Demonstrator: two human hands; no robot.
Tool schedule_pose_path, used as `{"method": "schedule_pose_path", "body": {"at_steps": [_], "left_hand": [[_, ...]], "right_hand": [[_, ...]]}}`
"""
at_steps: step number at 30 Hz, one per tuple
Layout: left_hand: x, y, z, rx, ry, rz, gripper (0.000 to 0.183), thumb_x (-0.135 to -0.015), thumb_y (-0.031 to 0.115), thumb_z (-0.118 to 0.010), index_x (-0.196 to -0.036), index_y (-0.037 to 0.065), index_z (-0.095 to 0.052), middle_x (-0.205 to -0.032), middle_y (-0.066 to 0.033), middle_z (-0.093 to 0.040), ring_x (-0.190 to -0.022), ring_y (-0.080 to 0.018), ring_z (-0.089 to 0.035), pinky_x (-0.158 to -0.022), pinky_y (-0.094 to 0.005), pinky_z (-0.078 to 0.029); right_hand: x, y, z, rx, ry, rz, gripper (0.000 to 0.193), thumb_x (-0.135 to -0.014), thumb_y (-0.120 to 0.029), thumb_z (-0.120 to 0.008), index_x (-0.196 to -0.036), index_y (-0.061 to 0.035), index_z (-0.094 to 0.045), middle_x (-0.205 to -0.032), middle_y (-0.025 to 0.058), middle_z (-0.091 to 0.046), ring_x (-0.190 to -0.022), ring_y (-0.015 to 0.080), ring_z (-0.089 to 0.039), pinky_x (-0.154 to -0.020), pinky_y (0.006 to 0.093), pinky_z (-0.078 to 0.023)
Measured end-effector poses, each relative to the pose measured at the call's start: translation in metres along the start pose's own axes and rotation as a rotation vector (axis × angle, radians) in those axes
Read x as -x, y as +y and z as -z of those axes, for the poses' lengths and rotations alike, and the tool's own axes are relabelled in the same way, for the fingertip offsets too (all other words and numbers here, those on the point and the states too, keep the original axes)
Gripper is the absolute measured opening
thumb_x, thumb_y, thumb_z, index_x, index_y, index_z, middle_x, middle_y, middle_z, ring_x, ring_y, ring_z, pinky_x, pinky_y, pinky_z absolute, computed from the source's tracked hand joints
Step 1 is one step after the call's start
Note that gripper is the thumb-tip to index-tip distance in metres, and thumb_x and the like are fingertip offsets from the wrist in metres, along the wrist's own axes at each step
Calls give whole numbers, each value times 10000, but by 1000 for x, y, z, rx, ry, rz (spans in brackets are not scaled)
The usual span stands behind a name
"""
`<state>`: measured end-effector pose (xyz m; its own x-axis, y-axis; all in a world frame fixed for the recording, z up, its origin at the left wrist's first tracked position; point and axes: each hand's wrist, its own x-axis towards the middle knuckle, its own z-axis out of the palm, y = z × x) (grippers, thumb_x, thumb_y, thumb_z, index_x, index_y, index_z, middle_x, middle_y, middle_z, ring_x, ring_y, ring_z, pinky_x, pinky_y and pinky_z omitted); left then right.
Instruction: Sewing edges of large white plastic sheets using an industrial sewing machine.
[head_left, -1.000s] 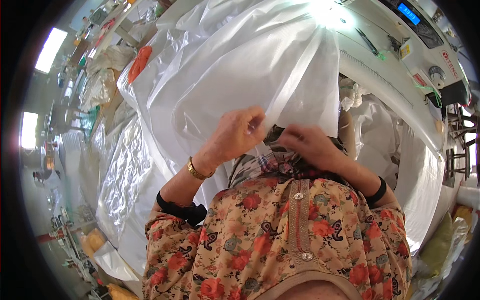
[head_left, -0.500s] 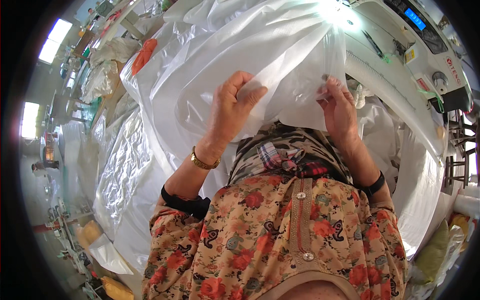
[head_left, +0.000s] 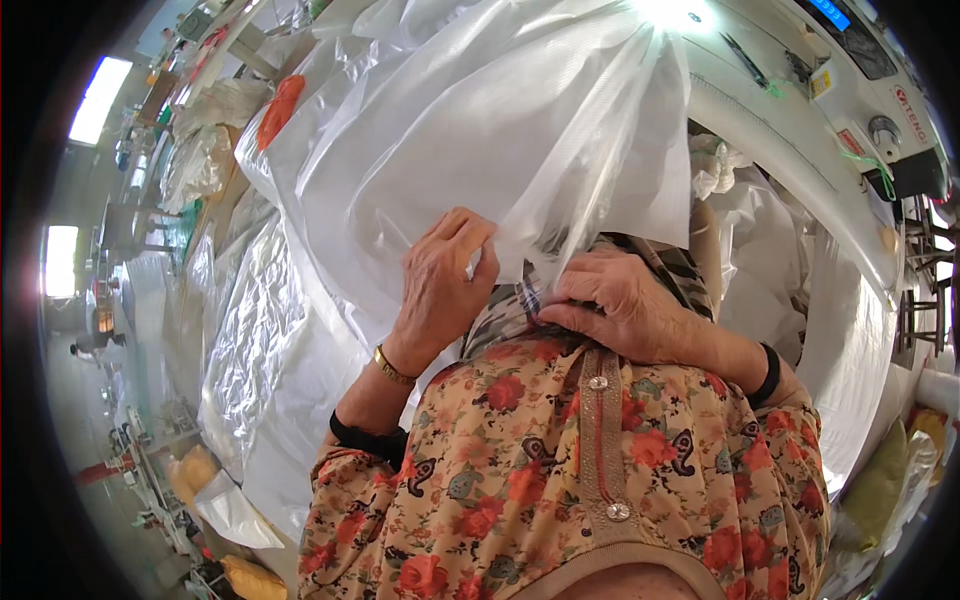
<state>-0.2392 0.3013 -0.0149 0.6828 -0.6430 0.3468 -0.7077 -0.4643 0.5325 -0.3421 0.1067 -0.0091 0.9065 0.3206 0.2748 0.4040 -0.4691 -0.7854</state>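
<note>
A large translucent white plastic sheet (head_left: 430,150) spreads over the work surface and my lap, with folds converging toward a bright lamp at the top. My left hand (head_left: 440,285) is curled at the sheet's near edge, thumb and forefinger closed on the plastic. Close to my waist, my right hand (head_left: 620,305) is bent inward, and its fingers pinch a gathered strip of the same sheet. Taut creases run from that pinch up to the lamp. The tips of the right fingers are partly hidden.
At the upper right stands a white sewing machine (head_left: 850,100) with a small display, and black tweezers (head_left: 745,60) lie beside it. An orange bundle (head_left: 281,112) rests on the plastic at the upper left. Crumpled clear plastic (head_left: 255,340) hangs on the left.
My right hand has come down and left toward my waist, drawing the sheet's edge with it. My left hand has moved lower and slightly left.
</note>
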Motion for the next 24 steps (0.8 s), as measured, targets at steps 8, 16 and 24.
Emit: {"method": "schedule_pose_path", "body": {"at_steps": [8,16,24], "left_hand": [[-4,5,7,577,-258,40,122,-883,5,-565,-992,-14,-618,-836,-123,-626,-706,-201,-595,-664,-282,-468],[-2,-5,-19,765,-337,207,258,-947,215,-539,-988,-35,-590,-791,-59,-611,-726,-84,-517,-639,-265,-445],[-23,-3,-34,824,-422,294,271,-928,263,-574,-919,-6,-601,-653,46,-473,-600,-33,-381,-502,-240,-345]], "right_hand": [[-6,-18,-4,98,114,-56,179,-878,-137,-623,-852,-21,-489,-736,127,-587,-654,341,-598,-555,386,-465],[-9,-12,-19,345,-3,62,122,-790,-87,-580,-863,-1,-534,-794,135,-594,-772,279,-636,-604,377,-510],[-13,-15,-13,455,-65,220,118,-745,-89,-585,-815,6,-582,-835,131,-588,-776,271,-631,-588,345,-517]]}}
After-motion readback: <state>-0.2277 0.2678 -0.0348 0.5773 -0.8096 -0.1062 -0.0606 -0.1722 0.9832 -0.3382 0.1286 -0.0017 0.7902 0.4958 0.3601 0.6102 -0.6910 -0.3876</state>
